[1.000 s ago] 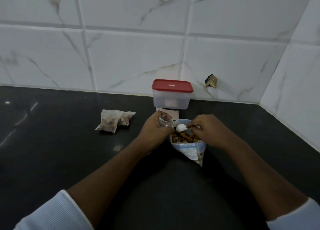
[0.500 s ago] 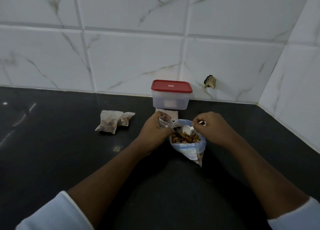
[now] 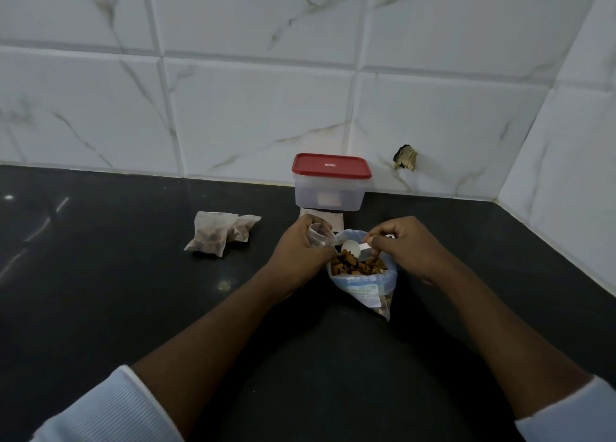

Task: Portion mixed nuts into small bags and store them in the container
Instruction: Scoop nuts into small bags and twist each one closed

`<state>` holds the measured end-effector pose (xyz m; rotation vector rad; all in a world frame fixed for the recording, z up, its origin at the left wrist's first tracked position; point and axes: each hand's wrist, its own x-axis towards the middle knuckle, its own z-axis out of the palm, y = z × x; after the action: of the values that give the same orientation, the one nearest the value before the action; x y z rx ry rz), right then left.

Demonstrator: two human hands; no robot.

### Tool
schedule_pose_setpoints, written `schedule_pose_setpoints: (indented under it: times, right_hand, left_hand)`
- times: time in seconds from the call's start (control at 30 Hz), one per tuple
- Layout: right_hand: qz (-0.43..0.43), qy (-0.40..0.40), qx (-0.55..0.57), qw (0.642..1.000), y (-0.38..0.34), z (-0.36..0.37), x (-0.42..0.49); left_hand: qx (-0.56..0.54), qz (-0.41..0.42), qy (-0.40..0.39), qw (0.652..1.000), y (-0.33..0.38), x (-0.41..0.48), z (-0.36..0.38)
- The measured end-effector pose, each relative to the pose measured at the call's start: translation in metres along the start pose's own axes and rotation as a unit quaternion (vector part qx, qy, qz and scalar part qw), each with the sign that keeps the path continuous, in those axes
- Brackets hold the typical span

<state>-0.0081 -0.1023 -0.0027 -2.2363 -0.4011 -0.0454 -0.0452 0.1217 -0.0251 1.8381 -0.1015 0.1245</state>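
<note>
Scooping step: right hand [image 3: 410, 248] pinches the white scoop [image 3: 351, 249] at the nut bag [image 3: 363, 276]; left hand [image 3: 300, 253] pinches the small clear bag [image 3: 318, 236], which probably needs filling next.

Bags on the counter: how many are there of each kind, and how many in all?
Filled small bags: 2
Empty small bag, held by the left hand: 1
Large open bag of nuts: 1
Total: 4
Not counted: the flat white item before the container, unclear.
</note>
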Motion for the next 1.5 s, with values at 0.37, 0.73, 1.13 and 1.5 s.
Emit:
schedule_pose_setpoints:
  times: [0.37,0.73,1.13,1.5]
  right_hand:
    - [0.114,0.016,0.172,0.978,0.001,-0.001,0.0]
    - [-0.033,0.049,0.223,0.973,-0.027,-0.006,-0.015]
    - [-0.194,0.038,-0.026,0.98,-0.026,0.001,-0.015]
    - [-0.128,-0.084,-0.195,0.969,-0.009,-0.019,-0.009]
  left_hand:
    - [0.002,0.001,-0.001,1.0,0.0,-0.001,0.001]
    - [-0.013,0.012,0.001,1.0,-0.003,0.0,0.0]
    - [-0.022,0.025,0.003,0.999,-0.008,0.001,0.002]
    - [-0.007,0.014,0.003,1.0,-0.002,0.0,0.0]
